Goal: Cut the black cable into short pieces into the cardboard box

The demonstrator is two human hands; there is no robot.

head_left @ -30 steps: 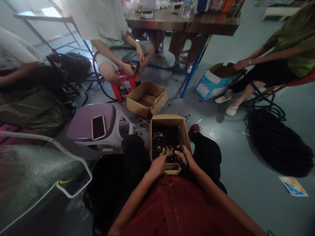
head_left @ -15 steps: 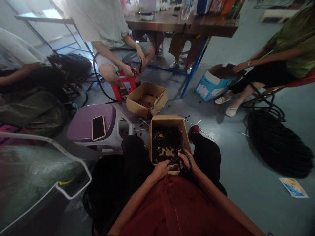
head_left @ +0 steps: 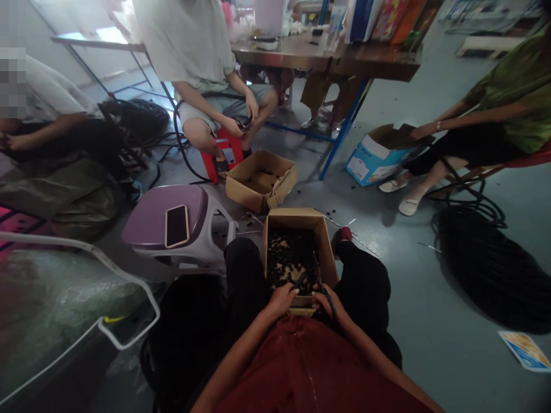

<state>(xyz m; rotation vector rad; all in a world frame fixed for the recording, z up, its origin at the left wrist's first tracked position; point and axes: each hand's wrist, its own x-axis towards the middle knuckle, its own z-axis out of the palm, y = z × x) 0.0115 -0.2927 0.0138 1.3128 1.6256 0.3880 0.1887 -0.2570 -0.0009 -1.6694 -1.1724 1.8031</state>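
Observation:
Near the front edge of a cardboard box (head_left: pixel 325 252), my left hand (head_left: pixel 282 299) is closed on a thin black strip (head_left: pixel 298 281) that points up over the box. Just to its right, my right hand (head_left: pixel 329 302) is wrapped round black-handled scissors (head_left: pixel 319 274), their blades reaching over the box. Many small black pieces (head_left: pixel 293 246) cover much of the box floor, with bare cardboard between them. The strip and the blades are apart.
A second cardboard box (head_left: pixel 245 192) stands beyond. A phone (head_left: pixel 177 226) lies on a purple stool (head_left: pixel 142 215) at left. Across from me a person (head_left: pixel 185 46) sits by a table (head_left: pixel 293 53); others sit left and right. Black tubing (head_left: pixel 491 264) lies coiled at right.
My hands have moved a little apart, and the scissors have come away from the black strip. The whole view has shifted slightly. The person opposite has lowered their hands.

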